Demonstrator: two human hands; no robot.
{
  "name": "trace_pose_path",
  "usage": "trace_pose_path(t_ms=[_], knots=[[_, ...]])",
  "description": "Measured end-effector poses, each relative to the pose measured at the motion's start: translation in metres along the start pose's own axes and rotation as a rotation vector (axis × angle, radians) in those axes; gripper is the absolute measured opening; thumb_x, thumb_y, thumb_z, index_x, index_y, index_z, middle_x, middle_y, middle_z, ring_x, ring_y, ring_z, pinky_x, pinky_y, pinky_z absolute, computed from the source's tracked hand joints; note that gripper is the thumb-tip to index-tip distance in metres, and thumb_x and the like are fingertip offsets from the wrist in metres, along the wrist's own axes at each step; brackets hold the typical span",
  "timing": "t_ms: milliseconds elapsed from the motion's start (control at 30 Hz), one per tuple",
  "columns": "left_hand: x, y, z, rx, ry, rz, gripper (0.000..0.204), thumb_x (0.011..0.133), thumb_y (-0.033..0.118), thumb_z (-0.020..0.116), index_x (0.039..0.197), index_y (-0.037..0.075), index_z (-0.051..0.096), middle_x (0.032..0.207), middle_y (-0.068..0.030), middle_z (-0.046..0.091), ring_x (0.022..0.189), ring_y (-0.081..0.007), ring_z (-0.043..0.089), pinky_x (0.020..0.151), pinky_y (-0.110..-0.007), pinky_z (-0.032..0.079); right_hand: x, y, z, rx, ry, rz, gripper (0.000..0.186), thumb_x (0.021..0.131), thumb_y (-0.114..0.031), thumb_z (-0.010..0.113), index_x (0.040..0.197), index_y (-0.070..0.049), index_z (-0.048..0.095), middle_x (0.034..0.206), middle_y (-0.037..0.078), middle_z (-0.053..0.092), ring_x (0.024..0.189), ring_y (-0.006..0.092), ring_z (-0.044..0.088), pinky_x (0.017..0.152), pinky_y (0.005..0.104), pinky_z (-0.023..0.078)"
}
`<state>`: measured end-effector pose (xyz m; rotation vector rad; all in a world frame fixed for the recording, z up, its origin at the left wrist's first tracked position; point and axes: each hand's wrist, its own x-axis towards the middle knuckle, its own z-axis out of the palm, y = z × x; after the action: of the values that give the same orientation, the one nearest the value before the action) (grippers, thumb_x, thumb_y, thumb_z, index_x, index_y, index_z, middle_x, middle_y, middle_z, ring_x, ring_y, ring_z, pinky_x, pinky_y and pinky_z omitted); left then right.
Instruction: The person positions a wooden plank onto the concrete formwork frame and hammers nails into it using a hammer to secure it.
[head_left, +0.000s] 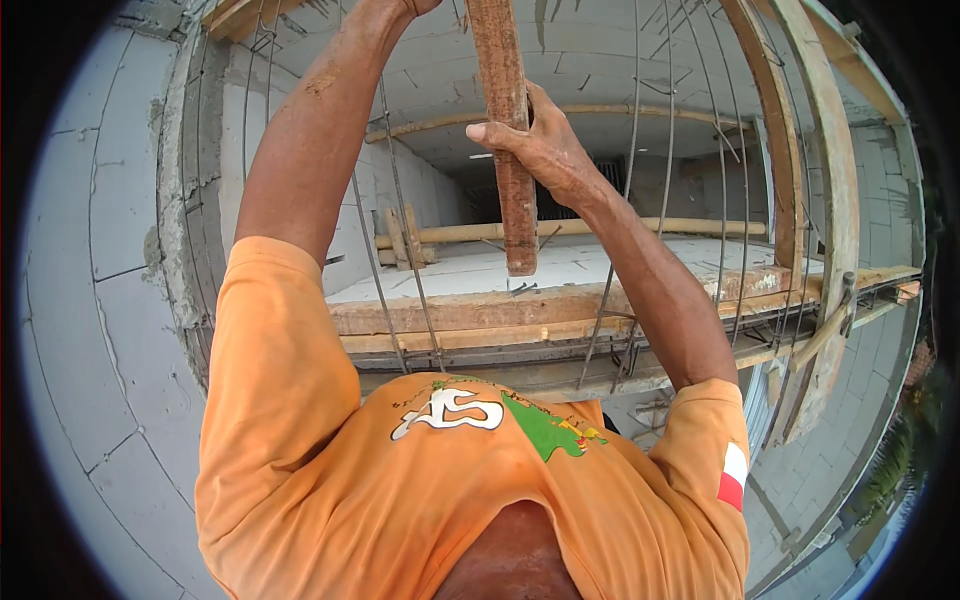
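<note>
My right hand (548,150) is wrapped round a rough brown wooden beam (505,100), with its thumb across the near face and its fingers mostly hidden. The beam runs down from the top edge, and its lower end stops just above a pair of nails (522,290). These nails lie by a horizontal timber (440,317) in front of my chest. At the top edge my left hand (424,5) is almost wholly cut off; only a sliver near the wrist shows, left of the beam, and its fingers are hidden.
Thin steel rods (722,200) stand upright on both sides. Behind them lies a bamboo pole (600,227). Tall wooden posts (835,180) rise at the right. A grey block wall (120,280) with rough mortar edges fills the left side.
</note>
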<state>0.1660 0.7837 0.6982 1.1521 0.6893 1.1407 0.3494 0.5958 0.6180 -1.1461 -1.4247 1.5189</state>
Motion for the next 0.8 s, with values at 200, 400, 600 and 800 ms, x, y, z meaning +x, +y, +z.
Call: trace_pose_path(t_ms=[200,400,600,800], knots=[[0.003,-0.039,-0.007,-0.072,0.072,0.031,0.029,0.089,0.03,0.065,0.107,0.008,0.06,0.085,-0.0103,0.067,0.078,-0.0269,0.069,0.077,-0.043,0.057,-0.001,0.004,0.001,0.101,0.027,0.076,0.069,0.08,-0.037,0.082,0.127,0.003,0.051,0.088,0.009,0.06,0.077,0.0173,0.068,0.072,0.0356,0.062],[0.014,-0.096,-0.048,-0.132,0.074,-0.128,0.029,0.09,0.033,0.066,0.105,0.008,0.064,0.083,-0.0088,0.067,0.076,-0.0233,0.068,0.072,-0.04,0.059,0.007,0.01,0.02,0.237,-0.018,0.21,0.059,0.081,-0.037,0.081,0.116,0.002,0.055,0.086,0.009,0.06,0.076,0.0159,0.067,0.067,0.0334,0.062],[0.009,-0.15,-0.075,-0.231,0.15,-0.261,0.035,0.091,0.039,0.071,0.102,0.006,0.067,0.083,-0.0094,0.071,0.07,-0.0206,0.07,0.064,-0.037,0.061,0.007,0.03,0.026,0.25,-0.001,0.252,0.057,0.082,-0.035,0.08,0.116,0.003,0.054,0.085,0.008,0.059,0.075,0.0154,0.067,0.065,0.0331,0.061],[0.004,-0.171,-0.097,-0.281,0.201,-0.354,0.027,0.09,0.033,0.07,0.092,0.006,0.068,0.073,-0.009,0.07,0.061,-0.0217,0.07,0.058,-0.038,0.061,0.014,0.051,0.036,0.25,0.002,0.272,0.058,0.081,-0.031,0.081,0.119,0.003,0.053,0.086,0.008,0.057,0.072,0.0154,0.065,0.062,0.0324,0.06]])
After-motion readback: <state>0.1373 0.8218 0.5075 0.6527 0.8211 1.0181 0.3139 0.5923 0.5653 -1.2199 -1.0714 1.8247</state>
